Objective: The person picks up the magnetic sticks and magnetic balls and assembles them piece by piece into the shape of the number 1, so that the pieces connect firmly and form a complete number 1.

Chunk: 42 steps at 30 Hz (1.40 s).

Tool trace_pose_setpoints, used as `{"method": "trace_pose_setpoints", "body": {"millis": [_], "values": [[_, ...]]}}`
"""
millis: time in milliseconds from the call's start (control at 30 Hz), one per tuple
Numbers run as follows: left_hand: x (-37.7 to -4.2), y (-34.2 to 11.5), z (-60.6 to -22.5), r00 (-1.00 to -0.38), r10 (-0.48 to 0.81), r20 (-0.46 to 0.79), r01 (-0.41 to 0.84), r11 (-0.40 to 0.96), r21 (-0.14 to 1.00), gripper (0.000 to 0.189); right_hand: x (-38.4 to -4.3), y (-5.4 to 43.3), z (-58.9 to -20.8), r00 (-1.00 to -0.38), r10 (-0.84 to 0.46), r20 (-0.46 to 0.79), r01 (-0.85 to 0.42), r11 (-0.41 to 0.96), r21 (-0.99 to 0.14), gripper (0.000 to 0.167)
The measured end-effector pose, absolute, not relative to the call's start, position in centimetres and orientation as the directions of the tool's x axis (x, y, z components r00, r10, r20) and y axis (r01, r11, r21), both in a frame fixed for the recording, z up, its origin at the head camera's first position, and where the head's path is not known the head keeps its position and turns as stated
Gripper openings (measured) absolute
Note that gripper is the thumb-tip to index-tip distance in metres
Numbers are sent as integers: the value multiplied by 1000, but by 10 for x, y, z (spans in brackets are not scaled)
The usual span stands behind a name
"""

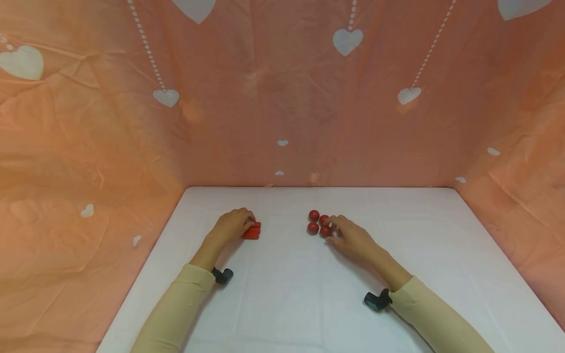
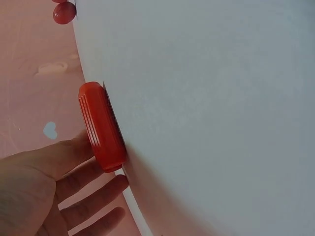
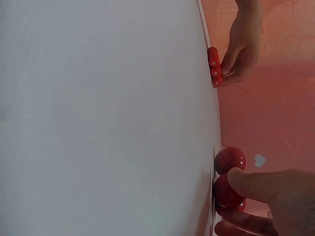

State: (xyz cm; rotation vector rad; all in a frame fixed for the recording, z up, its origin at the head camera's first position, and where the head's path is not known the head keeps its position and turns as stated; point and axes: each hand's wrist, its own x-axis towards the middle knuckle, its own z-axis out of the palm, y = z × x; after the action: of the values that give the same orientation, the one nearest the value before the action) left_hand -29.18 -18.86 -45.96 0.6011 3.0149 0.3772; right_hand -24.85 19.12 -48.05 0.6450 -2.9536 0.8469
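Near the table's far side, my left hand point(image 1: 233, 224) holds one of three red ridged pieces point(image 1: 251, 235) lying side by side. In the left wrist view, a red ridged piece point(image 2: 102, 128) has the thumb against it, with some other fingers extended below. To the right, several shiny red balls point(image 1: 313, 228) sit in a close cluster. My right hand point(image 1: 350, 238) reaches over the cluster's right side and pinches the near-right ball point(image 1: 325, 231) between thumb and fingers. The right wrist view shows the thumb point(image 3: 237, 178) on that ball, with the fingers partly hidden.
A white table point(image 1: 282, 294) lies under both hands. Orange cloth point(image 1: 282, 98) printed with white hearts hangs behind it and along both sides. A dark wrist device point(image 1: 222, 276) is strapped at the left cuff, another dark device point(image 1: 377, 300) at the right.
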Motion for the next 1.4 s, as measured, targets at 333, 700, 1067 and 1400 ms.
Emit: {"method": "trace_pose_setpoints", "body": {"millis": [333, 700, 1067, 1400], "values": [[-290, -189, -462, -925, 379, 20, 371, 893, 254, 19, -249, 187, -480, -922, -367, 124, -374, 758, -535, 30], [-290, -185, -459, -924, 379, 51, 379, 894, 240, 19, -246, 188, -479, -934, -343, 103, -341, 764, -547, 29], [-287, -174, -456, -935, 354, 27, 346, 891, 294, 25, -239, 191, -480, -946, -312, 94, -308, 765, -566, 45], [-279, -161, -451, -932, 361, 44, 351, 862, 365, 21, -236, 194, -478, -925, -341, 165, -367, 696, -617, 40]]}}
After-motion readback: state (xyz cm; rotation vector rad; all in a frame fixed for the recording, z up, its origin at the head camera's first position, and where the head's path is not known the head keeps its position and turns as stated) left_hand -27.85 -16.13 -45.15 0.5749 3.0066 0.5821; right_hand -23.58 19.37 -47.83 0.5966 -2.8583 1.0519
